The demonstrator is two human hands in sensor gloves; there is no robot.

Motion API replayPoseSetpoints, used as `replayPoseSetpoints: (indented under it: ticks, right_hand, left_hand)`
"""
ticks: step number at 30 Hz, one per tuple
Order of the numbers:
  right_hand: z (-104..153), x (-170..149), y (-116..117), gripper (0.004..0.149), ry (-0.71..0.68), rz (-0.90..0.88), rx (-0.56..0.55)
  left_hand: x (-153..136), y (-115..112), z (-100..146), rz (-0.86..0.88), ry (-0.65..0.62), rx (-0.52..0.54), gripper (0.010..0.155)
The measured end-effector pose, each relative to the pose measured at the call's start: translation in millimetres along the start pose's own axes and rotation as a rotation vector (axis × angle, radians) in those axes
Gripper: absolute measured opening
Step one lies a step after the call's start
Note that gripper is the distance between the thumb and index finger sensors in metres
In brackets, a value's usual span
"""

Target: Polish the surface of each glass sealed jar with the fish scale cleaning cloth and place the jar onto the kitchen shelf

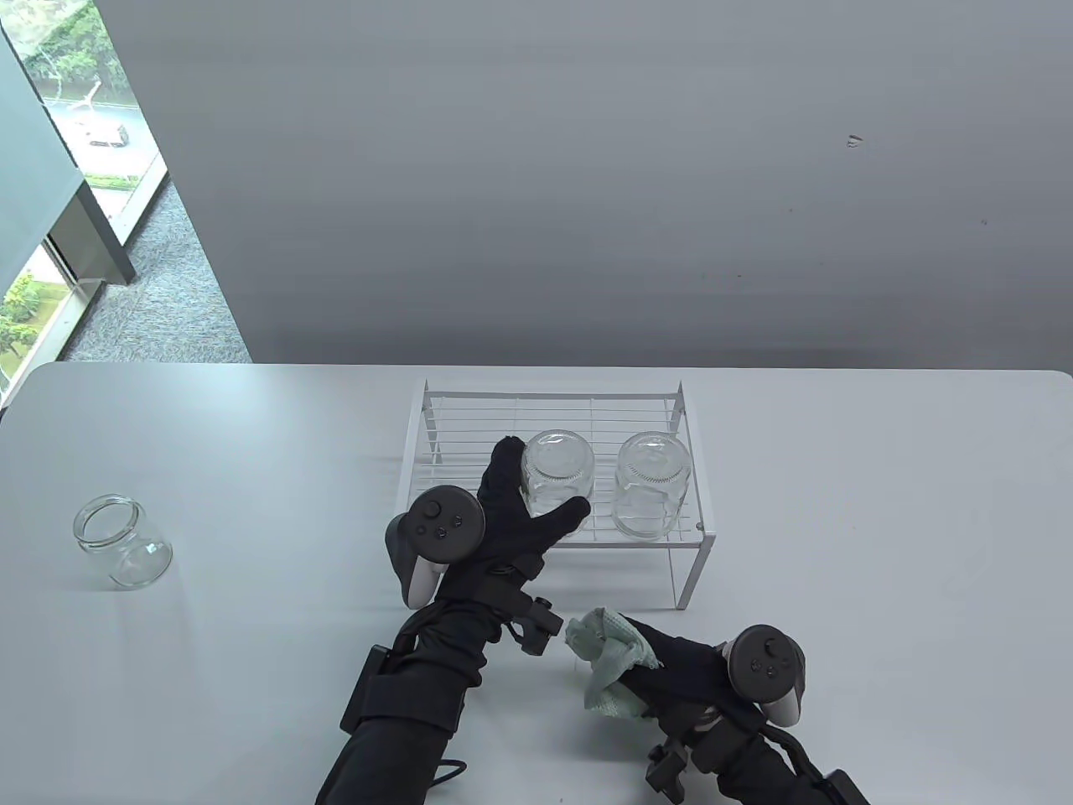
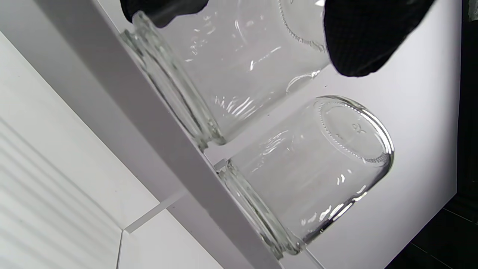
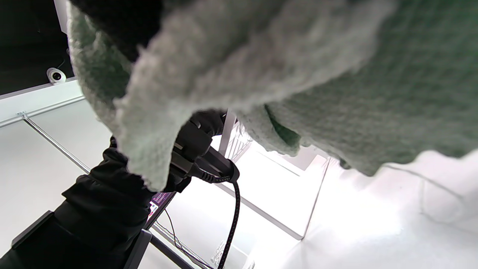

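Table view: wire shelf [image 1: 692, 470] stands mid-table w/ two jars on its top grid, both mouth-down. L hand [image 1: 511, 524] reaches onto the shelf and holds the left jar [image 1: 557, 472]: fingers up its far-left side, thumb across its near-right side. Right jar [image 1: 652, 485] stands just beside it, apart from the hand. Third jar [image 1: 122, 541] sits mouth-up on the table [image 1: 880, 537], well apart at far left, untouched. R hand [image 1: 671, 667] is low on the table near the shelf's front leg, fingers curled round a bunched pale-green cloth [image 1: 608, 662]. L wrist view, tilted, adds what the top cam lacks: both jars' rims sit on the shelf edge, embossed bases facing away from it; a black fingertip [image 2: 364, 37] lies on the held jar [image 2: 239, 63], another at its rim; the 2nd jar [image 2: 317, 168] is clear of the glove, a narrow gap between the two. R wrist view: cloth [image 3: 298, 67] fills most of the frame, scale-like weave visible; below it the L sleeve [image 3: 101, 209], a cable and shelf legs. Jars not seen in that view.
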State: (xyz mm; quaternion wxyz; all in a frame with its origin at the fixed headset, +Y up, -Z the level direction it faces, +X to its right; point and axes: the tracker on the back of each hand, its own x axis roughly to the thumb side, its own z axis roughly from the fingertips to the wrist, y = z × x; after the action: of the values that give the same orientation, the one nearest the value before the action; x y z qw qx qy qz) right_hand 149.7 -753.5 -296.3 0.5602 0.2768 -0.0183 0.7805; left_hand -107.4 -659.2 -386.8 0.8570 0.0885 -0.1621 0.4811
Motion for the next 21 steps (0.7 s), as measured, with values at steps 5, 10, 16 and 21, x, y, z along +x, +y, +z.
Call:
replayPoseSetpoints:
  ticks: [5, 10, 16, 21]
  right_hand:
    - [0, 0, 0, 0.056, 0.000, -0.001, 0.001]
    - [0, 0, 0, 0.056, 0.001, -0.001, 0.001]
    - [1, 0, 1, 0.056, 0.005, -0.002, 0.009]
    - [1, 0, 2, 0.056, 0.006, -0.003, 0.008]
  left_hand:
    - [4, 15, 7, -0.023, -0.033, 0.013, 0.109]
    - [10, 37, 21, -0.056, -0.088, 0.043, 0.109]
    - [17, 69, 49, -0.161, -0.170, 0.099, 0.101]
    - [8, 100, 74, -0.276, -0.209, 0.205, 0.089]
